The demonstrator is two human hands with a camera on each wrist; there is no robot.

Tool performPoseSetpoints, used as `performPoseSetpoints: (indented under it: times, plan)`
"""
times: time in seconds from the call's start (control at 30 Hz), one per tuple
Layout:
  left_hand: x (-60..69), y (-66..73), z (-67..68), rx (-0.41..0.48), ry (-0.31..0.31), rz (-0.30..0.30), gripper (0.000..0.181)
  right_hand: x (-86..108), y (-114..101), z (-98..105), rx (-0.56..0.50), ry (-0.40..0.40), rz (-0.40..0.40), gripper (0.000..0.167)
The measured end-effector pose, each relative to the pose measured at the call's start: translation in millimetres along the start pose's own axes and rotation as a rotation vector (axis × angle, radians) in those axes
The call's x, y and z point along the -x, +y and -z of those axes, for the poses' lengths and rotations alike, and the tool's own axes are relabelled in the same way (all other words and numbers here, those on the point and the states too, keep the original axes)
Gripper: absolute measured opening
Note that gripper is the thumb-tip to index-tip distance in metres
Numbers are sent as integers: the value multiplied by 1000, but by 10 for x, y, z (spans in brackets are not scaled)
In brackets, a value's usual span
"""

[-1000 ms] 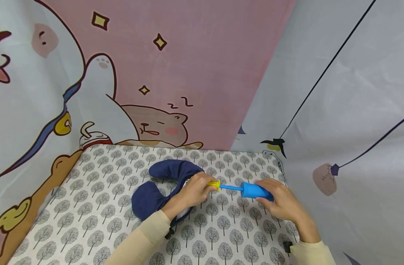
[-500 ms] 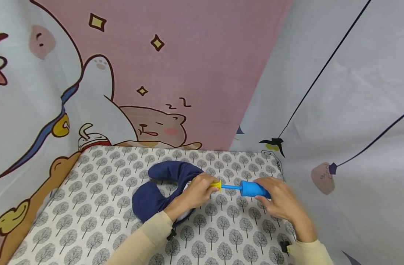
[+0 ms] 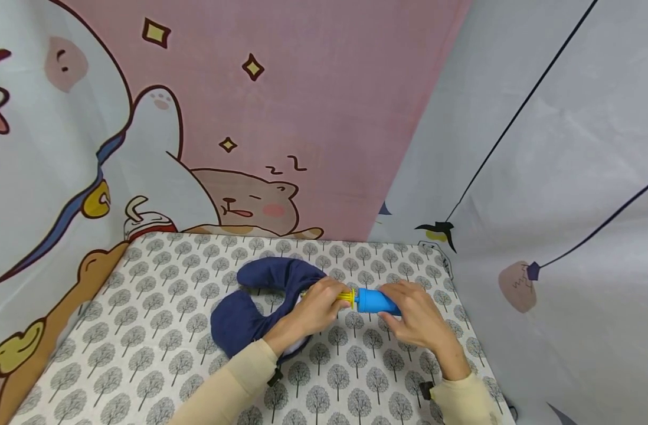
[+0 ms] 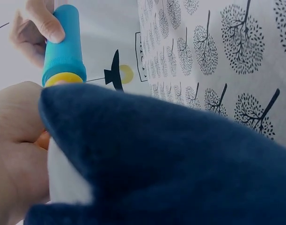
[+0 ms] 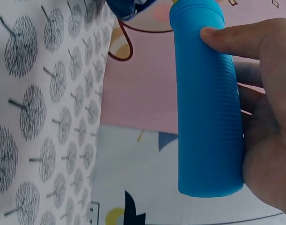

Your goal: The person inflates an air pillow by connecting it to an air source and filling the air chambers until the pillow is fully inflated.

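A blue cylinder of a hand pump lies in the grip of the right hand, its thumb along the ribbed side of the cylinder in the right wrist view. The left hand pinches the yellow end piece, which nearly meets the cylinder. Beside and under the left hand is a navy U-shaped neck pillow with a white part showing. In the left wrist view the navy fabric covers much of the picture, and the left fingertips are hidden.
The table cloth has a grey tree print. Behind it hangs a pink and white cartoon backdrop, and a pale curtain stands on the right. Black bands sit at both wrists.
The right hand has moved left with the blue cylinder, so the blue rod between it and the yellow piece has nearly vanished inside. The left hand has stayed almost still.
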State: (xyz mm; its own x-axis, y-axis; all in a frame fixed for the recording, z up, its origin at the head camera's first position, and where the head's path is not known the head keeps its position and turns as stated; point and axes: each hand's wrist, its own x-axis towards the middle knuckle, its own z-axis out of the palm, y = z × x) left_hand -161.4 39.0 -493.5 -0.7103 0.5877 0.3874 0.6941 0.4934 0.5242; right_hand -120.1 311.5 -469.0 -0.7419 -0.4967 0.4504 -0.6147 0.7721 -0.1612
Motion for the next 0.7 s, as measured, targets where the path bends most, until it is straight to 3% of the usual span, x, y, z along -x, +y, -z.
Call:
performPoseSetpoints:
  times: [0.3,0.7]
  plan:
    - [6,-39,65,-22,22,-21,19,-59,-34,4,-9,-21,-5,46]
    - [18,-72,125,-9,12,-22,17,313,290,289,-11,-33,-95,46]
